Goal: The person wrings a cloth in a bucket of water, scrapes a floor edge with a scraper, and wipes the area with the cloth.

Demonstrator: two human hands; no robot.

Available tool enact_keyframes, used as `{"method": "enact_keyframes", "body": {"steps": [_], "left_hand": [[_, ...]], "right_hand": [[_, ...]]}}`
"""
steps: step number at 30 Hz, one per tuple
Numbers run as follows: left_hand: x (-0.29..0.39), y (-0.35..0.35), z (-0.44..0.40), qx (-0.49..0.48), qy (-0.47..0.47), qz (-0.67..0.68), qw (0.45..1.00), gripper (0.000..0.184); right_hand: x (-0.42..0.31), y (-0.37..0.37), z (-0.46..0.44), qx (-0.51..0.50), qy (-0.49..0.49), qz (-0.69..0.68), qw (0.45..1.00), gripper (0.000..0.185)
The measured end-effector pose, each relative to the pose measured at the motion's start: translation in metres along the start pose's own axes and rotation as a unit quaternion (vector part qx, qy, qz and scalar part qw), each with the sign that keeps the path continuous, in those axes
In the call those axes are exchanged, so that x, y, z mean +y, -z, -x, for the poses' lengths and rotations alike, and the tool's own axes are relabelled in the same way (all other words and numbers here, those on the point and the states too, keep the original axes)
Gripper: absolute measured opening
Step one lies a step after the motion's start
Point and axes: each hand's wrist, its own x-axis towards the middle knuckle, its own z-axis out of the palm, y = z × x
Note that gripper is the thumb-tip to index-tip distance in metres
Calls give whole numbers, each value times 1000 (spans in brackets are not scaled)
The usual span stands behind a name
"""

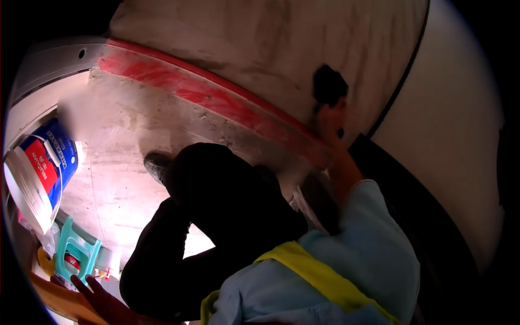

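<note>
My right hand is closed round a dark tool with a broad, blunt-edged head, held against or just in front of the stained wall. Dim light and blur hide the tool's exact kind. Below that hand runs a strip smeared with red along the foot of the wall. Down at the lower left, my left hand has its fingers spread and holds nothing I can see. It is close to a teal plastic stool and a brown-orange surface; I cannot tell whether it touches either.
A blue bucket with a red label and a white lid stands at the left. Near the stool lie a clear plastic bag and a white container. My bent leg and dark shoe fill the middle floor. A pale panel stands right.
</note>
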Motion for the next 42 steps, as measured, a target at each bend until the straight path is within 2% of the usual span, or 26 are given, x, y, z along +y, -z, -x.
{"method": "enact_keyframes", "body": {"steps": [1, 3, 4, 5, 7, 8, 9, 12, 15, 16, 18, 21, 22, 23, 24, 25, 27, 28, 32, 34, 35, 36, 37, 39, 40, 42], "left_hand": [[0, -1, 1, -11, 0, -11, 1000, 68], [2, -14, 5, 6, 20, 6, 1000, 70], [3, -36, 10, 34, 40, 36, 998, 70], [6, -48, 13, 62, 58, 66, 994, 71], [7, -53, 15, 47, 61, 41, 996, 70], [8, -55, 15, 37, 66, 23, 997, 70], [7, -46, 15, -16, 56, 43, 997, 69], [4, -71, 29, -16, 17, -16, 1000, 68], [3, -70, 30, -21, 40, 8, 999, 67], [6, -58, 22, -17, 50, 21, 998, 67], [-1, 79, -76, -291, 161, 233, 914, 67], [0, 20, -33, -156, 116, 140, 971, 67], [1, -3, -17, -107, 96, 107, 984, 67], [2, -22, -3, -58, 76, 73, 993, 67], [3, -39, 10, -56, 64, 58, 995, 67], [3, -56, 21, -55, 54, 43, 996, 67], [5, -62, 26, -56, 48, 27, 997, 65], [5, -64, 29, -43, 36, 29, 998, 65], [6, -64, 28, -20, 18, 32, 999, 62], [8, -67, 33, 9, 5, 26, 1000, 61], [7, -68, 33, 21, 6, 23, 999, 60], [9, -67, 31, 34, 8, 16, 999, 59], [11, -66, 31, 46, 8, 8, 999, 58], [13, -72, 31, 63, 3, 7, 998, 55], [14, -73, 31, 74, -1, 11, 997, 55], [17, -70, 27, 100, -8, 28, 995, 56]], "right_hand": [[-34, 12, 25, 38, 101, 29, 994, 71], [-104, 41, 57, -83, 128, -48, 987, 81], [-129, 38, 70, -49, 198, -84, 975, 83], [-157, 32, 79, -13, 242, -121, 963, 79], [-220, 58, 88, -78, 311, -175, 931, 62], [-247, 54, 97, -18, 360, -188, 914, 54], [-271, 50, 103, -30, 376, -193, 906, 50], [-304, 55, 98, -84, 448, -251, 854, 44], [-268, 99, 67, -170, 378, -405, 815, 46], [-244, 101, 58, -108, 343, -428, 829, 47], [-170, 100, 23, 29, 313, -401, 861, 46], [-19, 65, -36, 8, 259, -324, 910, 49], [36, 51, -51, -78, 203, -295, 931, 49], [81, 42, -51, -128, 87, -161, 975, 53], [137, 0, -47, -100, -10, -148, 984, 58], [130, 38, -25, -144, -158, -91, 972, 60], [152, 3, 9, -109, -153, -37, 981, 71], [140, -1, 26, -99, -174, -9, 980, 68], [72, 9, 47, -53, -96, 39, 993, 57], [-1, 23, 59, -35, -10, -27, 999, 51], [-38, 26, 63, 26, 118, -116, 986, 47], [-86, 39, 75, 15, 163, -85, 983, 40], [-140, 65, 83, -104, 168, -151, 969, 39], [-234, 65, 100, -134, 297, -164, 931, 33], [-273, 55, 113, 32, 355, -305, 883, 32], [-351, 75, 123, -1, 418, -359, 835, 35]]}}
